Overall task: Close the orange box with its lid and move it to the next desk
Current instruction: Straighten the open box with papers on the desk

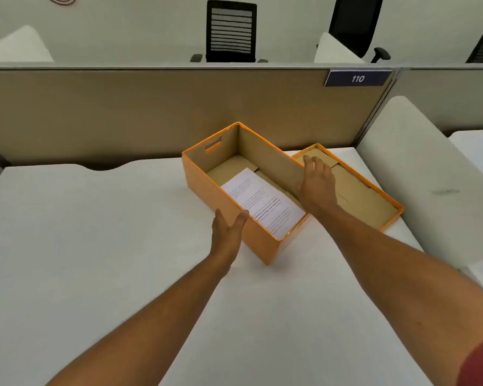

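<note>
Both hands work: left hand [227, 229] fingers spread flat against the light, stiff orange cardboard box [229, 201], right hand [317, 181] fingers apart over its shallow upturned orange lid [374, 196], best gripped by its rims.

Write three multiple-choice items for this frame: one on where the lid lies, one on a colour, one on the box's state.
1. Where is the lid?
A. On the box
B. On the desk to the right of the box
C. On a chair

2. What colour is the outside of the box?
A. Orange
B. Blue
C. Green

3. What state is the box in?
A. Closed
B. Open with a printed sheet inside
C. Open and empty

Answers:
1. B, it lies inside-up beside the box, under the right hand.
2. A, its walls are orange.
3. B, the paper shows inside, while the left hand rests against the box's side.
</note>
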{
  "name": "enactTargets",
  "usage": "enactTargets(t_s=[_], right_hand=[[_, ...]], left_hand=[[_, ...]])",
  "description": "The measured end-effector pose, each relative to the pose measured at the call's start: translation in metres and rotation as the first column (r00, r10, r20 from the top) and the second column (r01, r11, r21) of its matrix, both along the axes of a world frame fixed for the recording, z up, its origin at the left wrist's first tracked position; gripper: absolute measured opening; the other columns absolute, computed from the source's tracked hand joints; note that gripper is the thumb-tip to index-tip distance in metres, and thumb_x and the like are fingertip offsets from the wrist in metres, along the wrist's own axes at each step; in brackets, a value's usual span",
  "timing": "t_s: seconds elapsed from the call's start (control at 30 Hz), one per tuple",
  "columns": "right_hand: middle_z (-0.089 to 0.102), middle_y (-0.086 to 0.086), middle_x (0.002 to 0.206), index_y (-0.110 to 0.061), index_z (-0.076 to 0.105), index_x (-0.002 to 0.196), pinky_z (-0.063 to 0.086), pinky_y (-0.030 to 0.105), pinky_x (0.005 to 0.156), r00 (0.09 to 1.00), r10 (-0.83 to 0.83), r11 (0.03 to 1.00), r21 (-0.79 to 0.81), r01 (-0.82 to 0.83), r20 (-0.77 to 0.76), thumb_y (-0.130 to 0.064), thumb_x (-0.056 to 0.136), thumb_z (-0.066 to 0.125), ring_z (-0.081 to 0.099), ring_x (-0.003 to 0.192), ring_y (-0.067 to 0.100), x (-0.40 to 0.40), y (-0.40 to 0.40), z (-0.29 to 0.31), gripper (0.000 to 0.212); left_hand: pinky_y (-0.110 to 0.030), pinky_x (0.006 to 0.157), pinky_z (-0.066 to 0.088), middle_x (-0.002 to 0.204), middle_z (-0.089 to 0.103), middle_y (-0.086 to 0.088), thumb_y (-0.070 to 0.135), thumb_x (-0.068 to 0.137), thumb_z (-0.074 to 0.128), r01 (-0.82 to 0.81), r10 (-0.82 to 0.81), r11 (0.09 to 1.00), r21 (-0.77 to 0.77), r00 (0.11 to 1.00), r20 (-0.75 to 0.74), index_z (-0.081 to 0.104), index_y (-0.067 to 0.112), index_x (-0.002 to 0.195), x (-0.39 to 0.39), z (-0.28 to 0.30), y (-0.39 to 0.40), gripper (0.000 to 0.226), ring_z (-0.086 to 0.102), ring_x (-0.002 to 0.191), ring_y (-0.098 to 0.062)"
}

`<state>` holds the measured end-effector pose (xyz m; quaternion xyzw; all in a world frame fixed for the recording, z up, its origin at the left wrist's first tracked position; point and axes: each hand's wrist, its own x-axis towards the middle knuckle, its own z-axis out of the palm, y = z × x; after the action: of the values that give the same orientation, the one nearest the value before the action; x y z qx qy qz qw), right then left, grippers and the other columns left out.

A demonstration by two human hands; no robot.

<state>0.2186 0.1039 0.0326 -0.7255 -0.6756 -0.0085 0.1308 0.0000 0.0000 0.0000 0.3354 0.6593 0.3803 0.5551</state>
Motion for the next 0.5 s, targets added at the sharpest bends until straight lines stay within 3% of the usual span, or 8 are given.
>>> enactTargets(t_s=[0.07, 0.13, 0.2, 0.3, 0.37, 0.5], right_hand=[[0.027, 0.018, 0.169, -0.013, 0.026, 0.163, 0.028, 0.059, 0.122, 0.996, -0.089, 0.988, -0.127, 0.091, 0.018, -0.018, 0.102, 0.055, 0.026, 0.155, 0.043, 0.016, 0.006, -0.001, 0.067], [0.023, 0.018, 0.171, -0.013, 0.023, 0.164, 0.023, 0.061, 0.123, 0.991, -0.131, 0.968, -0.215, 0.132, 0.02, -0.018, 0.103, 0.053, 0.02, 0.157, 0.044, 0.031, 0.01, -0.01, 0.068], [0.036, 0.021, 0.164, -0.009, 0.03, 0.16, 0.036, 0.057, 0.117, 0.992, -0.122, 0.966, -0.234, 0.11, -0.038, -0.016, 0.103, 0.055, 0.036, 0.149, 0.043, 0.038, 0.011, -0.018, 0.063], [0.055, 0.021, 0.145, -0.005, 0.044, 0.151, 0.052, 0.048, 0.102, 0.976, -0.103, 0.981, -0.184, 0.067, -0.192, -0.011, 0.104, 0.054, 0.056, 0.129, 0.039, 0.041, 0.009, -0.024, 0.049], [0.06, 0.019, 0.138, -0.006, 0.051, 0.145, 0.056, 0.047, 0.098, 0.971, -0.099, 0.987, -0.143, 0.069, -0.217, -0.012, 0.104, 0.053, 0.06, 0.123, 0.036, 0.038, 0.005, -0.023, 0.042], [0.066, 0.016, 0.131, -0.008, 0.059, 0.14, 0.058, 0.047, 0.094, 0.957, -0.064, 0.996, -0.075, 0.045, -0.283, -0.012, 0.104, 0.053, 0.065, 0.117, 0.034, 0.015, -0.019, -0.015, 0.037]], left_hand=[[-0.062, 0.12, 0.036, 0.176, 0.015, -0.001, 0.06, 0.094, 0.064, -0.024, 0.024, 1.0, -0.018, 1.0, 0.005, 0.003, 0.029, 0.167, 0.012, -0.003, 0.011, 0.1, 0.025, 0.158, -0.033], [-0.061, 0.118, 0.039, 0.174, 0.02, -0.003, 0.055, 0.096, 0.066, -0.029, 0.03, 0.999, -0.041, 0.999, 0.011, 0.003, 0.028, 0.167, 0.021, -0.006, 0.019, 0.099, 0.029, 0.156, -0.034], [-0.055, 0.104, 0.052, 0.166, 0.036, -0.003, 0.044, 0.097, 0.068, -0.022, 0.022, 0.998, -0.05, 1.0, -0.001, 0.012, 0.03, 0.165, 0.028, -0.008, 0.024, 0.089, 0.045, 0.142, -0.032], [-0.043, 0.07, 0.061, 0.141, 0.056, 0.003, 0.027, 0.097, 0.066, -0.02, 0.02, 1.0, -0.001, 1.0, -0.005, 0.03, 0.033, 0.155, 0.03, -0.009, 0.025, 0.069, 0.057, 0.115, -0.023], [-0.046, 0.067, 0.067, 0.132, 0.061, 0.003, 0.023, 0.093, 0.066, -0.045, 0.044, 0.999, 0.019, 0.999, 0.007, 0.041, 0.032, 0.15, 0.022, -0.008, 0.023, 0.063, 0.062, 0.11, -0.02], [-0.054, 0.07, 0.067, 0.123, 0.07, 0.003, 0.034, 0.076, 0.062, -0.047, 0.05, 0.997, 0.055, 0.997, -0.066, 0.061, 0.038, 0.13, -0.024, 0.001, 0.018, 0.053, 0.066, 0.115, -0.029]])
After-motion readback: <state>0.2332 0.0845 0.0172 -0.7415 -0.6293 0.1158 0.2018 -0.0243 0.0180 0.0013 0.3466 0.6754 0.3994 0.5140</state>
